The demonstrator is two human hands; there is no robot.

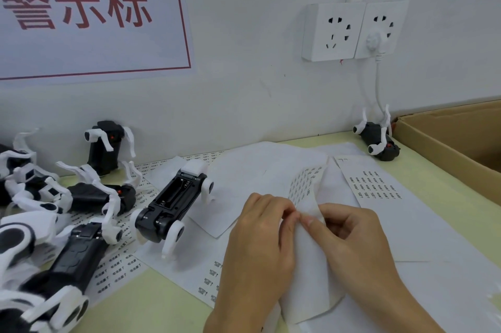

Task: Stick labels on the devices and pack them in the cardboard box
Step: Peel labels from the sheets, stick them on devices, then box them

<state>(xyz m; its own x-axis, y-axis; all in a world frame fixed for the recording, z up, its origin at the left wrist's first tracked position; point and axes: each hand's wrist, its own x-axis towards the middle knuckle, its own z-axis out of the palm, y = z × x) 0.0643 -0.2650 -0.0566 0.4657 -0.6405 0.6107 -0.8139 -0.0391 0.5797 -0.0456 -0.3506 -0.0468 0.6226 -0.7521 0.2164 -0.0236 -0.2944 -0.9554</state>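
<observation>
- Both hands on one curled label sheet at centre front: left hand and right hand each pinch its raised edge, thumbs and fingertips meeting at the fold. Which single label is being picked is too small to tell.
- Devices: black-and-white robot dogs. One device lies belly-up just left of the hands, battery bay open. One upright device against the wall. One lone device on its back, beside the cardboard box.
- Pile of devices at left: at least four, overlapping and cut off by the frame, exact count unclear.
- Box: one, far right, only a corner in view, inside mostly hidden.
- More label sheets spread over the table; print unreadable.
- Two wall sockets, one plug in the right one.
</observation>
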